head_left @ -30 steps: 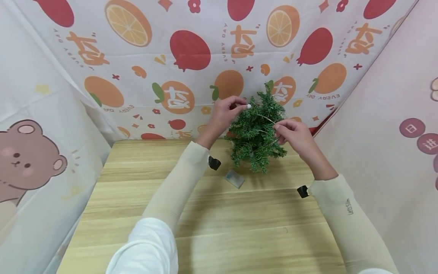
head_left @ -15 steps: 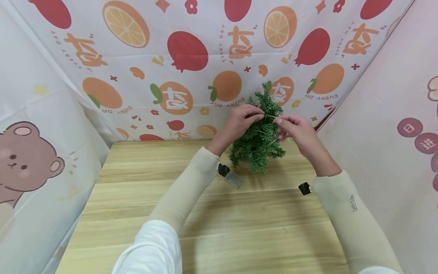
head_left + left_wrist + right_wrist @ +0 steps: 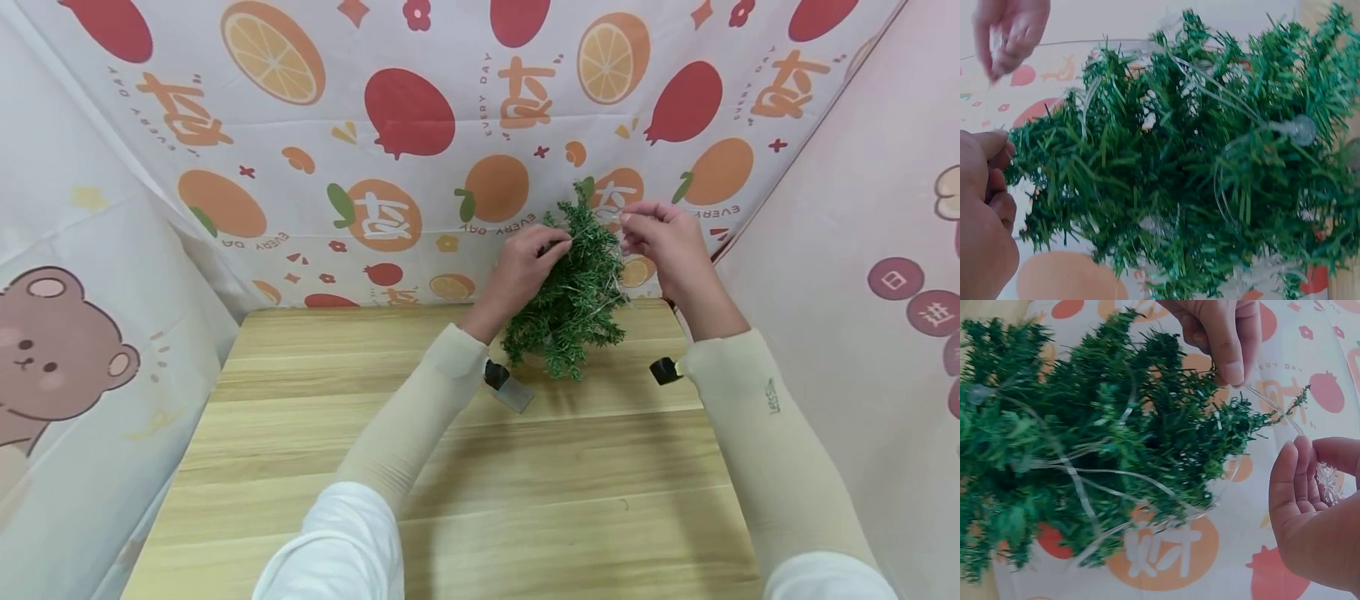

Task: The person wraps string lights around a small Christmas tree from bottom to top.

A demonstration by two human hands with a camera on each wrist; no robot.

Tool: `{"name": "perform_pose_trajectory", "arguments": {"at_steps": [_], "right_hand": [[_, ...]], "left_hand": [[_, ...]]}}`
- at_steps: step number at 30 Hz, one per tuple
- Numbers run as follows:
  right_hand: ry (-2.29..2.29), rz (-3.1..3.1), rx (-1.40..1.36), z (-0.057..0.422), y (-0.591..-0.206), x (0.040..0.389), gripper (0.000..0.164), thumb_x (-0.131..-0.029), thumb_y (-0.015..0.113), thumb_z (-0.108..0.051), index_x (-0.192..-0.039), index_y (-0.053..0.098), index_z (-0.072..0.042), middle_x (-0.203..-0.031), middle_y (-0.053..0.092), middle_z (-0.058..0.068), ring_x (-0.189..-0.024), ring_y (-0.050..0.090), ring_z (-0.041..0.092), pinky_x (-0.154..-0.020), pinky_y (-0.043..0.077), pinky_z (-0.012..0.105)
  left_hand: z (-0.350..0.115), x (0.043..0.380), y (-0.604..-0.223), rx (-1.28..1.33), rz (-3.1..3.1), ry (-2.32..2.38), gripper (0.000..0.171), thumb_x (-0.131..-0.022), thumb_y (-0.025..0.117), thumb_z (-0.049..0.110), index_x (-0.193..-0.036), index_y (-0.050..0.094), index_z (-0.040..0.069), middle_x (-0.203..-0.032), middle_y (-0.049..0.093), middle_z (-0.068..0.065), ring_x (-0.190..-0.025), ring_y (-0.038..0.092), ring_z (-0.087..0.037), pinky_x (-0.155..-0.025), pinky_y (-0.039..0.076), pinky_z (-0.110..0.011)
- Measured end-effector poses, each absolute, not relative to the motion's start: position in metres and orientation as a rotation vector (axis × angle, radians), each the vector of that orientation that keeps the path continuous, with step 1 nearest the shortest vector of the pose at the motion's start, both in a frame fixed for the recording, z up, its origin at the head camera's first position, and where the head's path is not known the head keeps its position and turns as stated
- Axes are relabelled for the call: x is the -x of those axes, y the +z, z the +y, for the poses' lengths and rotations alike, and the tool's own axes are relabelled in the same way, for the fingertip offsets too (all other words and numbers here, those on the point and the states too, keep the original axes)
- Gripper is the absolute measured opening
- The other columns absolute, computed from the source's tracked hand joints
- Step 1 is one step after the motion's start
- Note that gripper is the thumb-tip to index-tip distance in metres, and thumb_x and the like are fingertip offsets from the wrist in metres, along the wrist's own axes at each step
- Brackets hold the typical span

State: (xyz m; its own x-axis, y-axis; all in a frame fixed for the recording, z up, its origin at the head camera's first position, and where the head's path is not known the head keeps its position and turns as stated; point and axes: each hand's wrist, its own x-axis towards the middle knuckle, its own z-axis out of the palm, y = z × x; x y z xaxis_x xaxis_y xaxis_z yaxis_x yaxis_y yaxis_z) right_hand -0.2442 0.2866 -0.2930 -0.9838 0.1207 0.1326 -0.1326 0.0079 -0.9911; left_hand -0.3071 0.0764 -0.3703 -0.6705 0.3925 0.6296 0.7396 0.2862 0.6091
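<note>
A small artificial Christmas tree [image 3: 566, 308] stands at the back of the table, wound with a thin clear-wired string of lights [image 3: 1079, 487]. A clear bulb [image 3: 1302, 130] on it shows in the left wrist view. My left hand [image 3: 521, 262], at the tree's upper left side, pinches the light string's wire at a branch. To the right of the treetop, my right hand [image 3: 667, 242] pinches the same wire, which runs between the hands past the tip. A clear, frilly tuft [image 3: 1329, 481] shows within the curl of the right hand. Foliage hides much of the wire.
A flat grey rectangular piece [image 3: 513, 394] lies on the wooden table [image 3: 525, 500] in front of the tree, near the left wrist's black camera [image 3: 496, 374]. A fruit-printed cloth [image 3: 337, 275] hangs close behind the tree, with light curtains on both sides.
My left hand has moved right, in front of the tree's upper part. The right hand has risen beside the treetop, drawing the wire up with it. The tree stays in place.
</note>
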Motion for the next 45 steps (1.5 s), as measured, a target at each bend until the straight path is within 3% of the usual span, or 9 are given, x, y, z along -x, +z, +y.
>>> {"name": "perform_pose_trajectory", "arguments": {"at_steps": [7,11,14,18,24,40,45], "right_hand": [[2.02,-2.137,0.001,0.275,-0.27,0.265,0.023,-0.097,0.065,-0.012,-0.113,0.066,0.004,-0.094,0.065,0.006,-0.069,0.062,0.016,-0.068,0.058,0.026],[1.917,-2.206,-0.021,0.268,-0.261,0.275,0.018,-0.098,0.061,-0.014,-0.112,0.066,-0.002,-0.091,0.065,0.004,-0.07,0.062,0.015,-0.068,0.057,0.024],[1.865,-2.213,-0.041,0.261,-0.256,0.281,0.013,-0.098,0.062,-0.013,-0.107,0.067,-0.006,-0.086,0.066,0.003,-0.07,0.064,0.016,-0.068,0.057,0.024],[1.867,-2.192,-0.062,0.25,-0.25,0.286,0.01,-0.097,0.062,-0.011,-0.105,0.068,-0.007,-0.081,0.066,0.006,-0.068,0.064,0.018,-0.066,0.057,0.026],[1.788,-2.259,-0.052,0.237,-0.244,0.289,0.011,-0.098,0.062,-0.014,-0.103,0.069,-0.008,-0.085,0.065,0.006,-0.066,0.061,0.017,-0.063,0.055,0.026],[1.853,-2.077,-0.115,0.208,-0.269,0.268,0.012,-0.096,0.059,-0.007,-0.101,0.069,-0.002,-0.081,0.063,0.009,-0.064,0.064,0.016,-0.06,0.058,0.025],[1.897,-1.977,-0.106,0.206,-0.283,0.264,0.016,-0.096,0.062,-0.007,-0.111,0.06,-0.001,-0.084,0.063,0.009,-0.063,0.065,0.016,-0.061,0.058,0.026]], "left_hand": [[0.087,0.302,-0.364,0.931,-2.157,-1.337,0.022,-0.102,0.062,0.023,-0.114,0.075,0.012,-0.111,0.071,-0.001,-0.098,0.064,-0.013,-0.084,0.051,-0.025],[0.09,0.301,-0.361,0.882,-2.141,-1.336,0.021,-0.101,0.063,0.023,-0.113,0.077,0.012,-0.11,0.073,-0.001,-0.1,0.065,-0.013,-0.087,0.051,-0.025],[0.092,0.301,-0.357,0.856,-2.132,-1.38,0.021,-0.101,0.064,0.023,-0.113,0.077,0.012,-0.108,0.072,-0.002,-0.092,0.063,-0.012,-0.081,0.05,-0.025],[0.094,0.303,-0.354,0.831,-2.117,-1.461,0.021,-0.101,0.063,0.023,-0.113,0.077,0.011,-0.104,0.071,-0.002,-0.081,0.057,-0.011,-0.072,0.047,-0.025],[0.095,0.306,-0.35,0.789,-2.125,-1.584,0.021,-0.102,0.063,0.025,-0.111,0.077,0.012,-0.099,0.069,0.001,-0.078,0.056,-0.01,-0.069,0.046,-0.023],[0.096,0.311,-0.344,0.649,-2.088,-1.803,0.023,-0.1,0.065,0.024,-0.113,0.077,0.008,-0.107,0.071,-0.006,-0.08,0.061,-0.012,-0.067,0.049,-0.022],[0.096,0.31,-0.344,0.639,-2.095,-1.817,0.023,-0.101,0.065,0.022,-0.115,0.076,0.009,-0.107,0.07,-0.005,-0.08,0.06,-0.012,-0.066,0.049,-0.021]]}}
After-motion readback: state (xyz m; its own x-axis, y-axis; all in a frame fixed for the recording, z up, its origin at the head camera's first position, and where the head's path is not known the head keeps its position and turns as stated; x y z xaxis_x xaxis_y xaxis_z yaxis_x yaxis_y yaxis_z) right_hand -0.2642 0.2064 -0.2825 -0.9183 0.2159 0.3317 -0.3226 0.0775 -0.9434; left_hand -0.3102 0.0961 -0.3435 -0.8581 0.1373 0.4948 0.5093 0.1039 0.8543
